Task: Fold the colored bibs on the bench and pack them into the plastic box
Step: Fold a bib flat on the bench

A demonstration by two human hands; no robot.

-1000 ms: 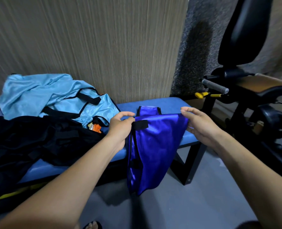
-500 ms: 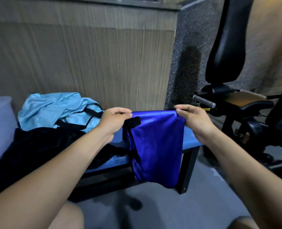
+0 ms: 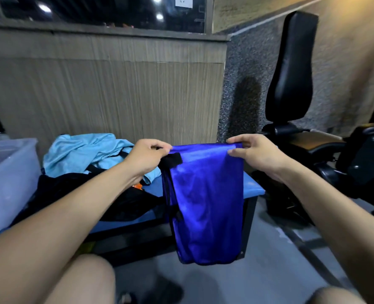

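A royal-blue bib (image 3: 203,200) hangs in the air in front of the bench (image 3: 252,189), held up by its top edge between both hands. The left hand (image 3: 147,159) pinches the upper left corner with thumb and curled fingers, right where a black strap tab (image 3: 170,160) is sewn on; the right hand (image 3: 254,153) pinches the upper right corner, thumb in front and fingers folded over the top hem. The fabric is stretched fairly flat between the two grips and drops straight down, its lower end hanging below the bench top, in front of the black bench frame and above the grey floor (image 3: 269,281). It appears doubled over, though how many layers there are is hard to make out. On the blue padded bench behind the left forearm lie a crumpled light-blue bib (image 3: 83,150) with black trim and, nearer the person, a heap of black bibs (image 3: 72,189), with a small patch of orange (image 3: 139,186) showing between them. The translucent plastic box (image 3: 8,172) sits at the far left end, just beside the piles. To the right stands a black padded gym machine seat (image 3: 291,69) against a speckled wall.
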